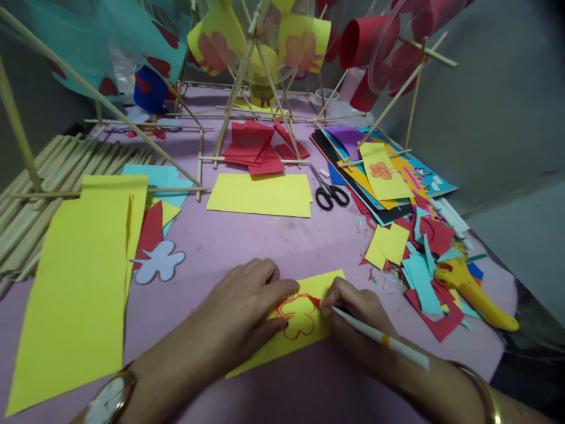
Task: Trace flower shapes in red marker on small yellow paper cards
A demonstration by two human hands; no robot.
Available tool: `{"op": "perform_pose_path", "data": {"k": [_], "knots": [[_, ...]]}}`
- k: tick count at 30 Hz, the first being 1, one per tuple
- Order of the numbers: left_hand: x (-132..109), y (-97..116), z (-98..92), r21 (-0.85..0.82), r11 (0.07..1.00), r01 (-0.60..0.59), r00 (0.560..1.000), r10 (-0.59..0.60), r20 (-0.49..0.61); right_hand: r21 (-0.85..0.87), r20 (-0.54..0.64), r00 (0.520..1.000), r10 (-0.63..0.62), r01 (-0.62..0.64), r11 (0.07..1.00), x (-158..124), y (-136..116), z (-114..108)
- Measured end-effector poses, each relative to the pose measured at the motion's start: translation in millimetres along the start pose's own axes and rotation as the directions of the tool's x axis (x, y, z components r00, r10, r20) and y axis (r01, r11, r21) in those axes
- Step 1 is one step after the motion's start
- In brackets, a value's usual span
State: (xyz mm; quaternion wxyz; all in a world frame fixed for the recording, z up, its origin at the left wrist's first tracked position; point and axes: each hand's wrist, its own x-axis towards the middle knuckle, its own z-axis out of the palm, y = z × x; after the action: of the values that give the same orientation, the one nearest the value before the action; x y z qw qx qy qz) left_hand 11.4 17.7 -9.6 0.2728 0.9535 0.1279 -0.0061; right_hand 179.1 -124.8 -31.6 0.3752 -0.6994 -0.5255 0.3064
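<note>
A yellow paper strip (326, 285) lies slantwise on the table in front of me, with a butterfly outline (302, 315) in red-orange ink on it. My left hand (251, 306) rests over the strip's left part, fingers spread and pressing it down, and hides some of the drawing. In my right hand (357, 309) is a white felt-tip pen (384, 340) with an orange band, pinched between the fingers. Its red tip touches the paper at the butterfly's upper right edge.
Black-handled scissors (332, 196) lie beyond the strip, beside yellow paper (260, 194). Coloured scraps (424, 277) and a yellow glue gun (477, 294) lie at right. Rolled sticks (53, 194) and a large yellow sheet (79, 282) lie left. Stick frames (238, 88) stand at the back.
</note>
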Motion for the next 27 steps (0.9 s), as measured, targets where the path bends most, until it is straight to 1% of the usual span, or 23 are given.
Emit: {"op": "perform_pose_path", "data": {"k": [3, 8, 12, 19, 24, 27], "knots": [[1.8, 1.0, 0.9, 0.039, 0.999, 0.005, 1.000, -0.005, 0.012, -0.004, -0.010, 1.000, 0.017, -0.017, 1.000, 1.1, -3.1, 0.1], [2.3, 5.1, 2.0, 0.083, 0.996, 0.031, 0.999, -0.032, 0.003, -0.018, -0.014, 1.000, 0.027, -0.028, 0.999, 4.4, -8.0, -0.8], [3.6, 6.5, 1.8, 0.078, 0.996, 0.047, 0.999, -0.048, 0.011, -0.062, -0.028, 0.999, 0.044, -0.046, 0.997, 6.6, -10.3, -1.3], [4.0, 6.7, 0.3, 0.066, 0.996, 0.059, 0.998, -0.061, 0.031, -0.072, -0.018, 0.999, 0.026, -0.027, 0.997, 5.6, -11.4, -1.7], [2.5, 5.3, 2.9, 0.066, 0.997, 0.046, 0.999, -0.046, -0.003, -0.087, -0.032, 0.999, 0.023, -0.026, 0.996, 4.1, -8.4, -1.9], [2.5, 4.6, 3.6, 0.070, 0.996, 0.048, 0.999, -0.048, -0.001, -0.080, -0.031, 0.999, 0.007, -0.010, 0.997, 2.8, -6.3, -2.3]]}}
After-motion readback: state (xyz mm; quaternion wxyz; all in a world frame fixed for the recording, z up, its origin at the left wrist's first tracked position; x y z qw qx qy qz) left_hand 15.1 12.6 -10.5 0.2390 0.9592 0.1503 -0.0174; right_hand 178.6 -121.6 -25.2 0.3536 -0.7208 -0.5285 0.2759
